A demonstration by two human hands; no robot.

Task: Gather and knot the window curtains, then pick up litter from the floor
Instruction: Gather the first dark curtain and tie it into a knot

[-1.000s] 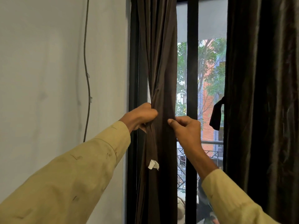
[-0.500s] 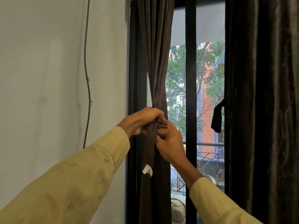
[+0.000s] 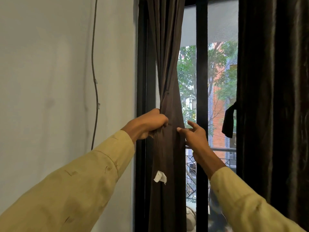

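Curtain (image 3: 167, 81) gripped by L hand (image 3: 148, 125); R hand (image 3: 194, 139) fingers (image 3: 192, 125) spread.

A dark window frame (image 3: 202, 81) carries two brown curtains. The left curtain (image 3: 167, 56) hangs at the frame's left side, bunched into a narrow bundle, with a white tag (image 3: 160, 176) on its lower part. The right curtain (image 3: 270, 81) hangs wide at the right side, a dark strap (image 3: 229, 121) dangling at its edge. On the white wall (image 3: 50, 81) left of the frame, a thin cable (image 3: 95, 64) runs down.
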